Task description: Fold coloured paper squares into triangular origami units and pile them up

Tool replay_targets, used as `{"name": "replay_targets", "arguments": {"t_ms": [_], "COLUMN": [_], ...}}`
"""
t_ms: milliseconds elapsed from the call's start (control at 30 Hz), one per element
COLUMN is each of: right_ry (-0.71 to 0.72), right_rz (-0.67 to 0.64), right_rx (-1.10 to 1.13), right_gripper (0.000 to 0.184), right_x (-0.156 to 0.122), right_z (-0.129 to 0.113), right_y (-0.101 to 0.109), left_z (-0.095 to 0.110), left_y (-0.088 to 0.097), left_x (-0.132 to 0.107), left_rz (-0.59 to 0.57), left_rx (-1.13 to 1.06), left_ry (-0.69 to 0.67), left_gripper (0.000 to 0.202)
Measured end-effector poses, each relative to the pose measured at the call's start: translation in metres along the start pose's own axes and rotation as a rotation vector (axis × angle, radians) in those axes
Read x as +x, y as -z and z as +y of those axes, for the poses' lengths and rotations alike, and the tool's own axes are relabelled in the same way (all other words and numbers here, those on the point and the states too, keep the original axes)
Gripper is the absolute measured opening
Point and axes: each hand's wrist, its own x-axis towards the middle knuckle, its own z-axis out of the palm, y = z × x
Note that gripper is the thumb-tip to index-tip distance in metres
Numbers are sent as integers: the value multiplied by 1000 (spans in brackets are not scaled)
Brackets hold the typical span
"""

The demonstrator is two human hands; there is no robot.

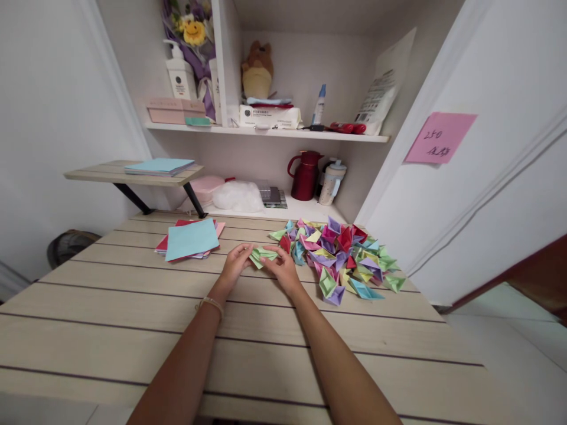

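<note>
Between my two hands is a folded piece of light green paper (258, 256), partly covered by my fingers. My left hand (235, 265) pinches its left side, and a bracelet circles that wrist. On the other side my right hand (283, 268) grips the paper with thumb and fingers. Just right of my right hand lies a pile of folded paper boats (341, 251) in purple, pink, red, yellow, green and blue. To the left rests a stack of coloured paper sheets (192, 239), with a light blue one on top.
A small raised shelf (97, 171) on black legs stands at the table's left, bearing more paper (159, 166). Behind the table are a red jug (305, 177), a tumbler (332, 183) and a white plastic bag (238, 196). A pink note (440, 137) hangs on the right.
</note>
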Motion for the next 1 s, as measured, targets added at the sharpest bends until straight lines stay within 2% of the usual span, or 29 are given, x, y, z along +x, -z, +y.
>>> {"name": "replay_targets", "arguments": {"t_ms": [133, 467, 567, 867, 1000], "right_ry": [6, 19, 0, -11, -9], "right_rz": [-4, -29, -16, 161, 151], "right_rx": [9, 73, 87, 176, 217], "right_gripper": [47, 27, 32, 47, 55], "right_x": [1, 7, 7, 10, 8], "right_z": [0, 8, 9, 20, 17], "right_y": [1, 4, 3, 0, -2], "left_z": [0, 2, 0, -6, -6], "left_y": [-1, -4, -3, 1, 3], "left_x": [-1, -5, -3, 4, 4], "left_rz": [-14, -119, -86, 28, 54], "left_rx": [30, 70, 85, 94, 105], "left_ry": [1, 53, 46, -1, -53], "left_gripper": [37, 38, 35, 34, 26]}}
